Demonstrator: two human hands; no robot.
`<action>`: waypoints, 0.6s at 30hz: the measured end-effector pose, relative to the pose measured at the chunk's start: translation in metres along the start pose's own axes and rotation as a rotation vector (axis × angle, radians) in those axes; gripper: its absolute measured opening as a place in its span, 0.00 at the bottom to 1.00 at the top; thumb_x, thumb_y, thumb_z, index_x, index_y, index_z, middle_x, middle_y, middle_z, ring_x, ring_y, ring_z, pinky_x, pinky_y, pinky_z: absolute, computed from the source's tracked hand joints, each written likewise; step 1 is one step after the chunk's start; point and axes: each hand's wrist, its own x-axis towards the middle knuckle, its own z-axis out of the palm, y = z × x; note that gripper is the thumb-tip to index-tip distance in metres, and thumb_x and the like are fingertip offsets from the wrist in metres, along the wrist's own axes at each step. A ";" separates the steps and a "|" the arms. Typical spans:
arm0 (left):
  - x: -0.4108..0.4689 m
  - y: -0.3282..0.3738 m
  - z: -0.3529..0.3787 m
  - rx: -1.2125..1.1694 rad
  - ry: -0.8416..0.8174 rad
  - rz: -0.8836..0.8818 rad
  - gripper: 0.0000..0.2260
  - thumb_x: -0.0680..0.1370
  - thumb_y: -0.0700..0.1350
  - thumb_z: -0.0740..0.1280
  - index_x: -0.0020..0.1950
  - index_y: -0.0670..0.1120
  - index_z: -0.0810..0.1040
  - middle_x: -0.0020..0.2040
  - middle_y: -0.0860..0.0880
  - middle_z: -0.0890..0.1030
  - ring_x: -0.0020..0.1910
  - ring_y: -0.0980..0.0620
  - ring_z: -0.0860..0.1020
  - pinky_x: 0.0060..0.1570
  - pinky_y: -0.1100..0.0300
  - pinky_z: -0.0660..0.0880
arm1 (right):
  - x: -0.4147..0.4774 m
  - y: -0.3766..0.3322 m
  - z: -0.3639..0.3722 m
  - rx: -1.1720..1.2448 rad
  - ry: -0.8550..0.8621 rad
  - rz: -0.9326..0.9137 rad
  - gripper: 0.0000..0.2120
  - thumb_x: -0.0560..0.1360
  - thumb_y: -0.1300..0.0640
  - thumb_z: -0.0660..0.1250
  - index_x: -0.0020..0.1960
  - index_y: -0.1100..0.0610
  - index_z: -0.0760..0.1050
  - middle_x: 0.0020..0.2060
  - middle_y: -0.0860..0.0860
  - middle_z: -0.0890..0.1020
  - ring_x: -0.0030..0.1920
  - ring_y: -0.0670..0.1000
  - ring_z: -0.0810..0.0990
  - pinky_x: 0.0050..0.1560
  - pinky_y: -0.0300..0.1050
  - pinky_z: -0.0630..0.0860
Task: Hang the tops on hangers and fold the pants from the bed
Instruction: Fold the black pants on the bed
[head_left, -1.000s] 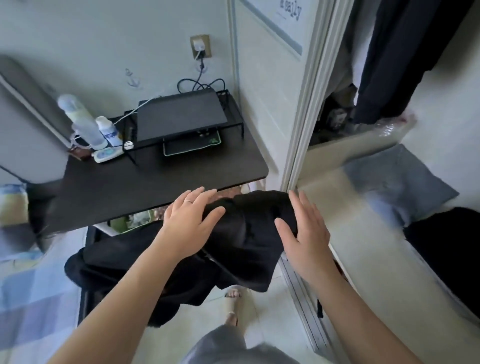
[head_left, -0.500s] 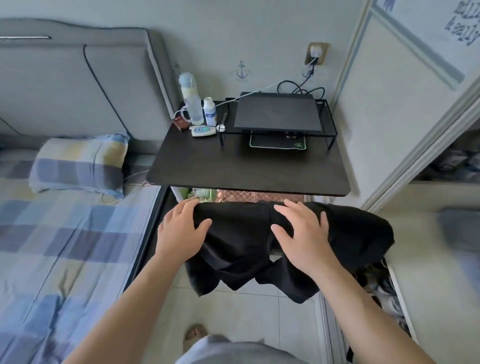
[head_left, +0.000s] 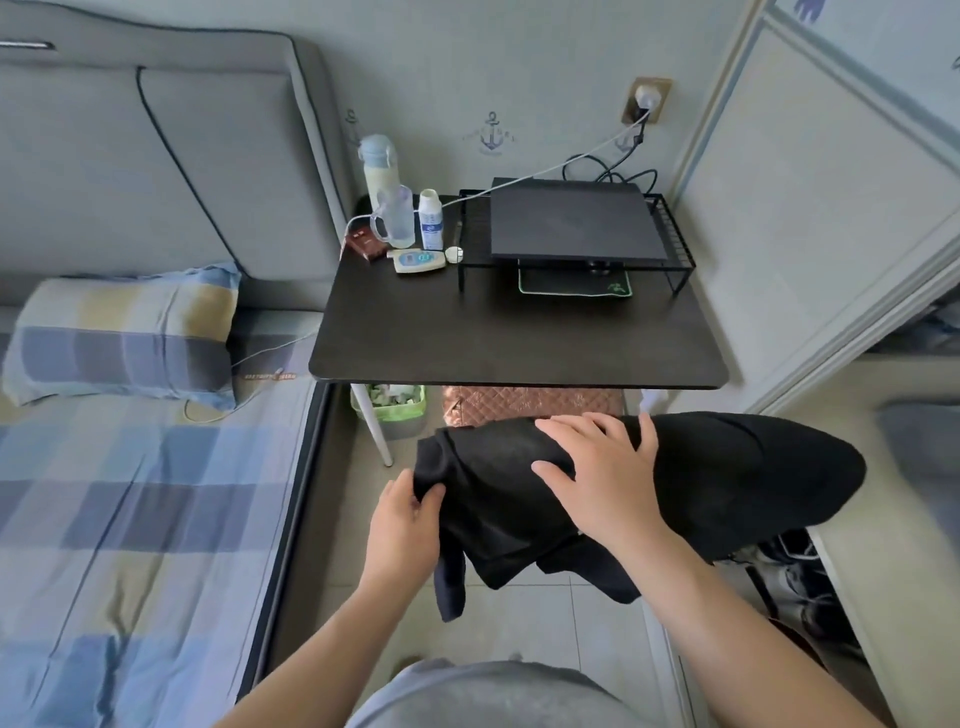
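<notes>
A black garment (head_left: 727, 478) hangs bunched in the air between the bed and the wardrobe, above the tiled floor. My left hand (head_left: 402, 525) pinches its left edge, thumb over the cloth. On top of the garment's middle lies my right hand (head_left: 597, 467), flat, with its fingers spread and straight. Loose black ends droop below both hands. The bed (head_left: 130, 493) with its blue checked sheet lies to the left.
A dark desk (head_left: 519, 338) stands just beyond the garment, carrying bottles (head_left: 387, 208), a closed laptop (head_left: 571, 218) on a wire stand and cables. A checked pillow (head_left: 124, 338) is at the bed's head. The open wardrobe (head_left: 857, 234) and shoes (head_left: 800, 577) are right.
The view has swung left from the wardrobe to the bed and desk. My left hand has slid from the garment's top down to its left edge and now pinches it.
</notes>
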 end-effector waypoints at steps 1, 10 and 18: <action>0.000 0.001 -0.008 0.026 0.014 0.061 0.06 0.83 0.47 0.62 0.47 0.50 0.75 0.46 0.51 0.77 0.45 0.59 0.76 0.45 0.61 0.72 | 0.001 -0.006 0.003 -0.002 0.012 0.004 0.19 0.78 0.39 0.65 0.68 0.39 0.74 0.66 0.38 0.77 0.72 0.49 0.68 0.75 0.63 0.41; 0.000 0.039 -0.054 -0.178 -0.167 0.226 0.14 0.85 0.49 0.59 0.44 0.42 0.72 0.35 0.48 0.72 0.36 0.54 0.71 0.40 0.55 0.70 | 0.006 -0.044 0.014 0.120 0.101 0.080 0.12 0.80 0.44 0.65 0.60 0.44 0.82 0.61 0.43 0.82 0.67 0.49 0.75 0.77 0.59 0.47; 0.010 0.112 -0.073 -0.436 -0.192 0.270 0.16 0.81 0.53 0.59 0.45 0.40 0.73 0.40 0.47 0.76 0.42 0.51 0.74 0.48 0.52 0.72 | -0.012 -0.035 -0.020 0.376 0.139 -0.058 0.23 0.77 0.35 0.56 0.64 0.45 0.78 0.61 0.38 0.79 0.68 0.41 0.72 0.79 0.53 0.46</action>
